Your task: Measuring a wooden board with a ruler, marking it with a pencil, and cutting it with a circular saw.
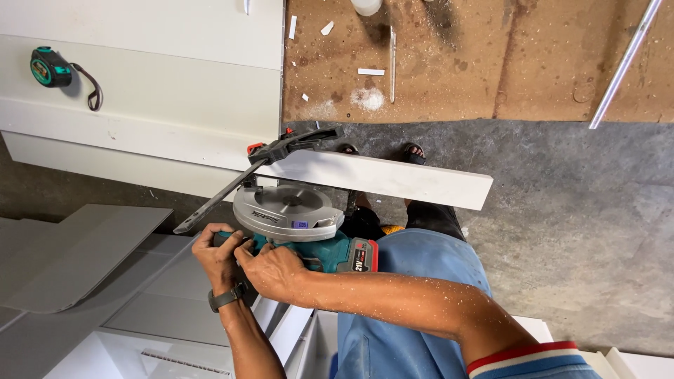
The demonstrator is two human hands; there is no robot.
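Note:
A cordless circular saw with a silver blade guard and teal body sits against the edge of a narrow white board. My left hand, a watch on its wrist, grips the saw's handle. My right hand wraps the same handle right beside it, close to the red and black battery. A black bar clamp with red pads pinches the white board onto the big white panel. The saw blade itself is hidden under the guard.
A teal and black tape measure lies on the white panel at the far left. A brown sheet dusted with sawdust and white offcuts lies beyond. A metal rod crosses it. My sandalled feet stand on grey concrete; white panels lie lower left.

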